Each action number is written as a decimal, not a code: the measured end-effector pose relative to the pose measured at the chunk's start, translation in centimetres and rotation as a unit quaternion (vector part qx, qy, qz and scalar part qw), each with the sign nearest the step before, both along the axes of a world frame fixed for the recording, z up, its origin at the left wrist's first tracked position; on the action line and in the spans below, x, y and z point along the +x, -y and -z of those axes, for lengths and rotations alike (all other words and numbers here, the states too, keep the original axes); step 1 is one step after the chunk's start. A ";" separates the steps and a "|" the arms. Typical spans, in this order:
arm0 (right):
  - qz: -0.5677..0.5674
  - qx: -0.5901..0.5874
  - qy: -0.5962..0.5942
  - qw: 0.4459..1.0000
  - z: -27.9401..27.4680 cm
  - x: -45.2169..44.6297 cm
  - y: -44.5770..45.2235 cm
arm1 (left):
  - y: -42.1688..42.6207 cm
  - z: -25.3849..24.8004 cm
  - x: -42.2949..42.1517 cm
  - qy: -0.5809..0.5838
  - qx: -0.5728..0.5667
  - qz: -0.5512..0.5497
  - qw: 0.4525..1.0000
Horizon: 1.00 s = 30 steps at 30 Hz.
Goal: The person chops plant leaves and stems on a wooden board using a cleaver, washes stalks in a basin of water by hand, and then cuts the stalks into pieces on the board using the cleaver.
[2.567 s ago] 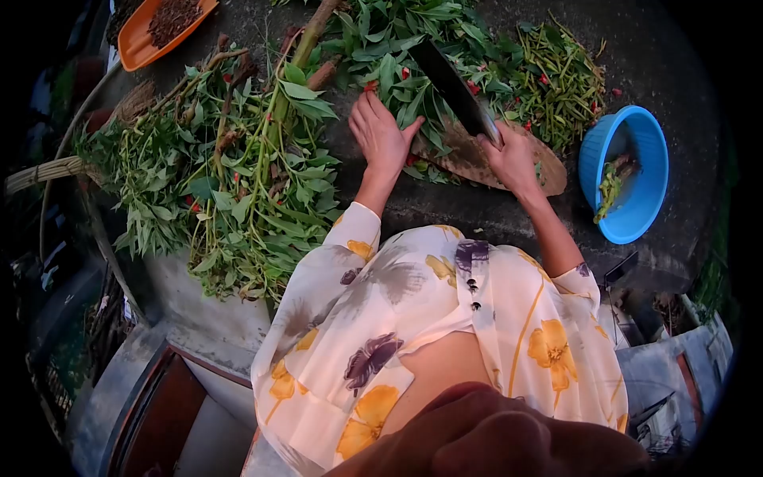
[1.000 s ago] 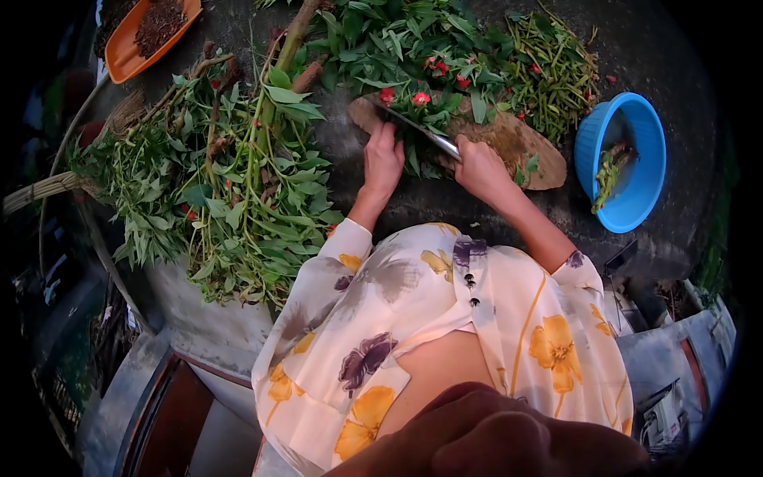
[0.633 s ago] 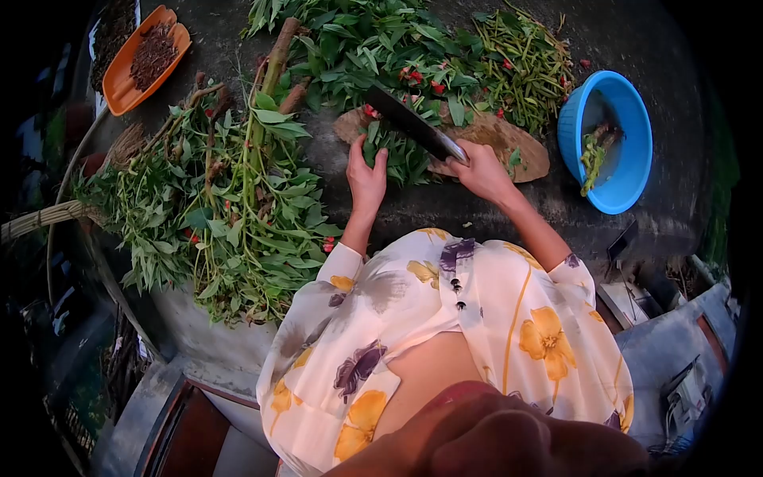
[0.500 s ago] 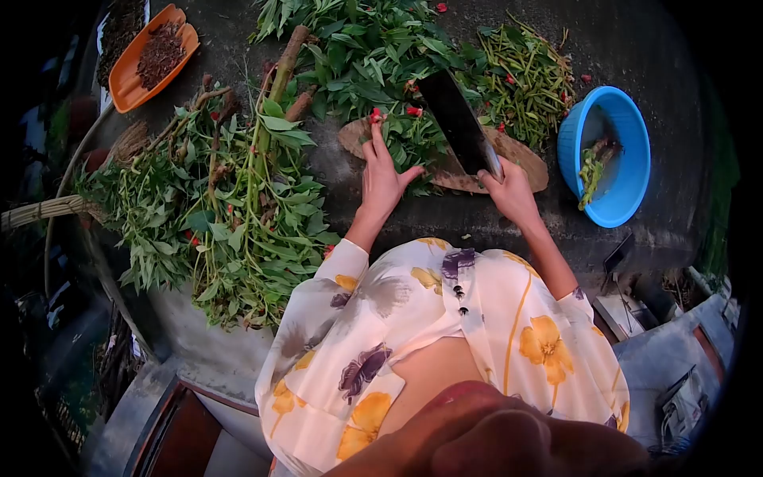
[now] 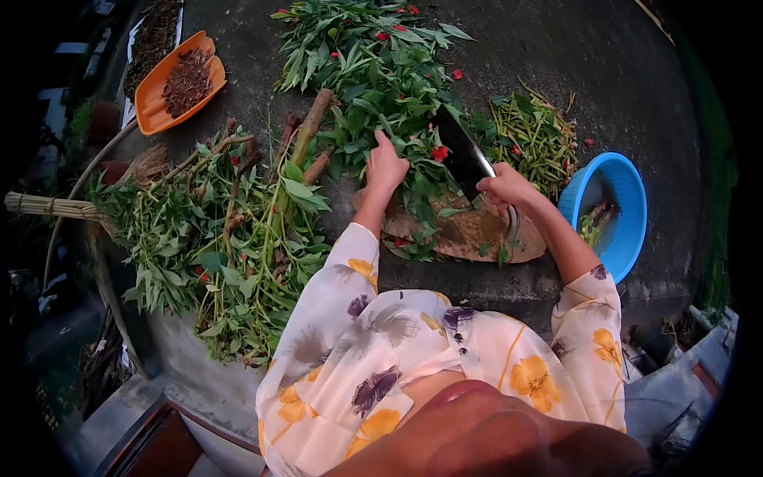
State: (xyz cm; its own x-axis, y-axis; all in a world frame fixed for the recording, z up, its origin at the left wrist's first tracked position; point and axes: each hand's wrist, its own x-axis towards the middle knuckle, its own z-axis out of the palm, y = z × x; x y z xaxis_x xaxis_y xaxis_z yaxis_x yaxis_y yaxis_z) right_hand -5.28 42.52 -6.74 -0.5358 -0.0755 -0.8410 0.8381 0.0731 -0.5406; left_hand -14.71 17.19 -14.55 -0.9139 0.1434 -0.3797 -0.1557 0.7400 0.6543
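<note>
My right hand is closed around the handle of a cleaver. Its broad dark blade points up and to the left, against the right side of a heap of cut green leaves dotted with red flowers. At the left side of that heap is my left hand, touching the leaves. One finger of it points upward, while the others are mostly hidden. Below both hands lies a wooden chopping board, with leaf scraps scattered over it.
Leafy stems with thick woody bases lie at the left. A pile of cut green stems is to the right, near a blue basin holding some plant pieces. An orange scoop with brown bits stands at the upper left, above a stick broom.
Both hands have moved forward off the board to the leaves, the cleaver blade now beside the heap. Leaves from the board have shifted away from me. The view has tilted, too.
</note>
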 end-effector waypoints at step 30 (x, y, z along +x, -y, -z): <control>-0.014 0.363 -0.430 0.827 -1.0 -16.9 0.4 | -0.8 -12.5 -19.6 -0.365 -0.359 0.229 0.828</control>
